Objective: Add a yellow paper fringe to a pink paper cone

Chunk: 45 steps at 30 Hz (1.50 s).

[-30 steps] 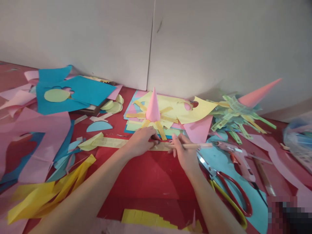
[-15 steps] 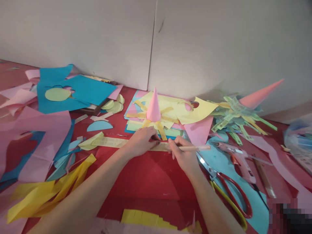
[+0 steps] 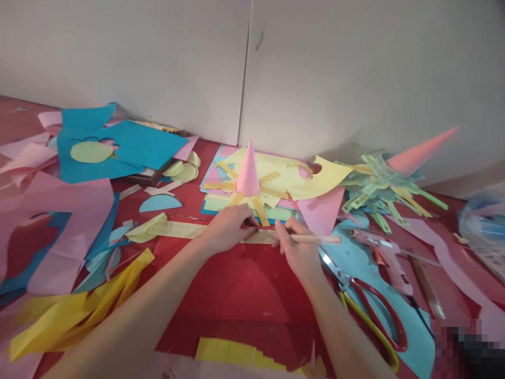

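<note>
A long pale yellow paper strip [image 3: 179, 229] lies crosswise on the red table, running under both hands. My left hand [image 3: 229, 227] is closed on the strip near its middle, fingers curled and pressed down. My right hand [image 3: 298, 247] grips a light wooden pencil [image 3: 315, 239] that points left; its tip is hidden by the fingers at the strip's right end. Just behind the hands stands a pink paper cone [image 3: 248, 173] with yellow paper tabs [image 3: 220, 186] fanned out around its base.
Red-handled scissors [image 3: 373, 297] and a pink glue gun [image 3: 390, 258] lie on blue paper at right. Behind them sits another cone [image 3: 424, 152] with green strips. Blue felt-like sheets [image 3: 150, 145], pink paper [image 3: 67, 205] and yellow strips [image 3: 118, 295] crowd the left. A wall rises behind.
My right hand has shifted very slightly to the right with the pencil. My left hand stays on the strip; the view has tilted a little.
</note>
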Tool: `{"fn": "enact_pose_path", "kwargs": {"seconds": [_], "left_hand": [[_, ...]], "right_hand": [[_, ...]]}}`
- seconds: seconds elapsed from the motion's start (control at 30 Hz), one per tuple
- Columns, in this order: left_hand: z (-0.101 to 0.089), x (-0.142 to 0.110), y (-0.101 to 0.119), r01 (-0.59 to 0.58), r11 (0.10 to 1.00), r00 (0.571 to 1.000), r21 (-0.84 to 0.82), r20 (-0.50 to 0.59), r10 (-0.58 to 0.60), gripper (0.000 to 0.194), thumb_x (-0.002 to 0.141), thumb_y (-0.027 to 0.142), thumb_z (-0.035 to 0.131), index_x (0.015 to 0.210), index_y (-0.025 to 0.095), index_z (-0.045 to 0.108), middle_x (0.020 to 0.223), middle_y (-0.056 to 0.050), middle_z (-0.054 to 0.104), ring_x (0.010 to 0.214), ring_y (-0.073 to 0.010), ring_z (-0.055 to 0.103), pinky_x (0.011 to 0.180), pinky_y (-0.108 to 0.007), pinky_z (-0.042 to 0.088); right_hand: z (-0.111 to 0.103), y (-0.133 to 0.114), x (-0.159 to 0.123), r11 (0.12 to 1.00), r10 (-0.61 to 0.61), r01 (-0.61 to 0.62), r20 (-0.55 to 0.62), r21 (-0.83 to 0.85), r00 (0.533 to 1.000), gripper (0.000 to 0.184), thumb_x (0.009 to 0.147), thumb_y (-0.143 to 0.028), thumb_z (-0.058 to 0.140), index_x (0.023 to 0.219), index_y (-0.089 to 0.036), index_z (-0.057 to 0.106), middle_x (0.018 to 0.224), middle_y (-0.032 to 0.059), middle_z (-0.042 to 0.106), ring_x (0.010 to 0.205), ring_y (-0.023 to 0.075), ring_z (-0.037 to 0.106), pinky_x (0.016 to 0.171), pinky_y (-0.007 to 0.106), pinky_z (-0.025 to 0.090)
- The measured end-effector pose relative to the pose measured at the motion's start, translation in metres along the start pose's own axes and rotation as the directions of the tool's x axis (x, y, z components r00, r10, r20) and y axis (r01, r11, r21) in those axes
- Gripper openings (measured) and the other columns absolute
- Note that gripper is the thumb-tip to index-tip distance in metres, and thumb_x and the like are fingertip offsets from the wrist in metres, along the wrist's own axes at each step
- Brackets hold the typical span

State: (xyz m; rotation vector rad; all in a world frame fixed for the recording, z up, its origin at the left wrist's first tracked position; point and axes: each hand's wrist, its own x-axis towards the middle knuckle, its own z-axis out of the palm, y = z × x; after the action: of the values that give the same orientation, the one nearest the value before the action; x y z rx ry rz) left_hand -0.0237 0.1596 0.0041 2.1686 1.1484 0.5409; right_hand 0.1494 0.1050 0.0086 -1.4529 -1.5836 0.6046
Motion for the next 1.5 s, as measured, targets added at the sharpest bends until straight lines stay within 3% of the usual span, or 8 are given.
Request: {"fn": "enact_pose_path", "kwargs": {"seconds": [0.17, 0.3, 0.47, 0.63, 0.8, 1.03, 1.5], "left_hand": [[0.0004, 0.0007, -0.0002, 0.001, 1.0, 1.0, 0.008, -0.007, -0.001, 0.008, 0.075, 0.023, 0.053, 0.074, 0.019, 0.06, 0.084, -0.001, 0.065, 0.076, -0.0155, 0.057, 0.064, -0.026, 0.04], [0.0007, 0.0004, -0.0003, -0.003, 1.0, 1.0, 0.007, -0.013, 0.003, 0.007, 0.075, 0.021, 0.054, 0.074, 0.02, 0.06, 0.083, -0.001, 0.065, 0.076, -0.0155, 0.057, 0.065, -0.026, 0.04], [0.0002, -0.0001, -0.0001, 0.0, 1.0, 1.0, 0.003, -0.01, 0.0, 0.007, 0.075, 0.02, 0.053, 0.074, 0.02, 0.061, 0.081, -0.001, 0.064, 0.076, -0.0154, 0.058, 0.065, -0.026, 0.041], [0.0008, 0.0, -0.0011, 0.005, 1.0, 1.0, -0.003, -0.008, -0.005, 0.007, 0.074, 0.019, 0.054, 0.074, 0.02, 0.061, 0.082, 0.0, 0.064, 0.076, -0.0151, 0.057, 0.065, -0.025, 0.04], [0.0006, 0.0001, 0.0001, -0.004, 1.0, 1.0, 0.01, -0.012, 0.004, 0.008, 0.074, 0.019, 0.054, 0.075, 0.02, 0.062, 0.081, -0.001, 0.064, 0.076, -0.015, 0.057, 0.065, -0.025, 0.04], [0.0003, -0.0002, -0.0007, -0.015, 1.0, 1.0, 0.004, -0.008, 0.015, 0.007, 0.075, 0.02, 0.054, 0.075, 0.019, 0.06, 0.083, -0.001, 0.065, 0.077, -0.0155, 0.058, 0.066, -0.026, 0.04], [0.0002, 0.0004, -0.0011, -0.004, 1.0, 1.0, -0.005, -0.005, 0.004, 0.005, 0.075, 0.021, 0.054, 0.073, 0.019, 0.059, 0.084, 0.0, 0.065, 0.077, -0.0156, 0.057, 0.065, -0.026, 0.039]], "right_hand": [[0.0, -0.0006, -0.0003, 1.0, -0.001, 0.001, -0.002, -0.018, 1.0, 0.037, 0.081, -0.03, 0.049, 0.05, -0.021, 0.03, 0.042, -0.0074, 0.033, 0.043, 0.0089, 0.034, 0.045, 0.021, 0.032], [0.0006, 0.0018, -0.0019, 1.0, -0.021, 0.021, 0.029, -0.016, 0.999, 0.037, 0.083, -0.033, 0.048, 0.051, -0.021, 0.035, 0.044, -0.0064, 0.039, 0.045, 0.009, 0.038, 0.049, 0.021, 0.035], [0.0009, 0.0024, -0.0033, 0.994, -0.049, 0.041, -0.081, -0.101, 0.995, 0.035, 0.083, -0.031, 0.048, 0.051, -0.02, 0.038, 0.045, -0.0058, 0.041, 0.045, 0.009, 0.038, 0.049, 0.022, 0.034], [0.0007, 0.0005, -0.0041, 0.987, -0.103, 0.104, 0.014, -0.126, 0.995, 0.036, 0.081, -0.028, 0.049, 0.05, -0.02, 0.032, 0.044, -0.0072, 0.033, 0.044, 0.0076, 0.031, 0.046, 0.021, 0.031], [-0.0003, 0.0013, -0.0043, 0.996, -0.047, 0.035, -0.145, -0.087, 0.988, 0.034, 0.081, -0.028, 0.048, 0.05, -0.02, 0.035, 0.045, -0.0067, 0.033, 0.044, 0.0084, 0.033, 0.045, 0.022, 0.03], [0.0002, 0.0006, -0.0028, 0.994, -0.059, 0.052, -0.069, -0.095, 0.996, 0.036, 0.081, -0.029, 0.048, 0.05, -0.021, 0.032, 0.044, -0.007, 0.03, 0.044, 0.0084, 0.032, 0.046, 0.021, 0.031], [0.0021, 0.0035, -0.0022, 0.99, -0.073, 0.053, -0.144, -0.134, 0.987, 0.035, 0.081, -0.026, 0.048, 0.051, -0.02, 0.03, 0.044, -0.0069, 0.033, 0.045, 0.0078, 0.032, 0.047, 0.02, 0.031]]}}
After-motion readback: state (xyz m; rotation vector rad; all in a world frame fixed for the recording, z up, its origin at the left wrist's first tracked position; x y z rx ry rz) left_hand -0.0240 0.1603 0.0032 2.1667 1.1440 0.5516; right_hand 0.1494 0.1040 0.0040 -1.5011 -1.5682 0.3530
